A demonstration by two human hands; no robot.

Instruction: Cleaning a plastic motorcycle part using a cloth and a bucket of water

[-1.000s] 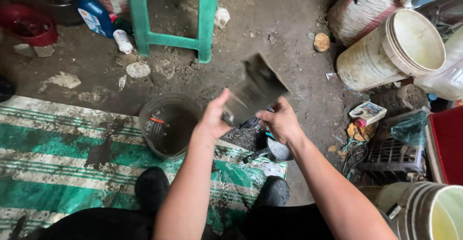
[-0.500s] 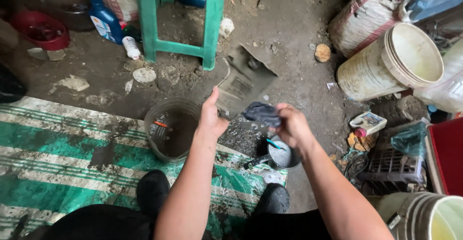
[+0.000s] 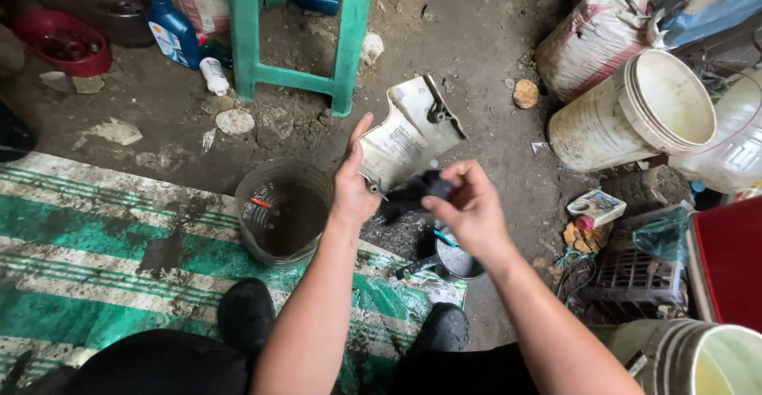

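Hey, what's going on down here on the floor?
A person is crouched over a green striped mat on a dirt floor. The left hand holds up a dirty whitish panel, and the right hand presses a dark rag against its lower edge. Just below sit a clear tub of murky liquid and a small pan. A green stool, white buckets and sacks stand around.

The tub [image 3: 282,211] sits on the edge of the mat [image 3: 95,244], just left of the person's left hand [image 3: 355,181]. The little pan [image 3: 456,258] lies below the right hand [image 3: 468,208]. The stool [image 3: 298,30] stands behind them, and the big bucket [image 3: 635,113] lies tipped over to the right.
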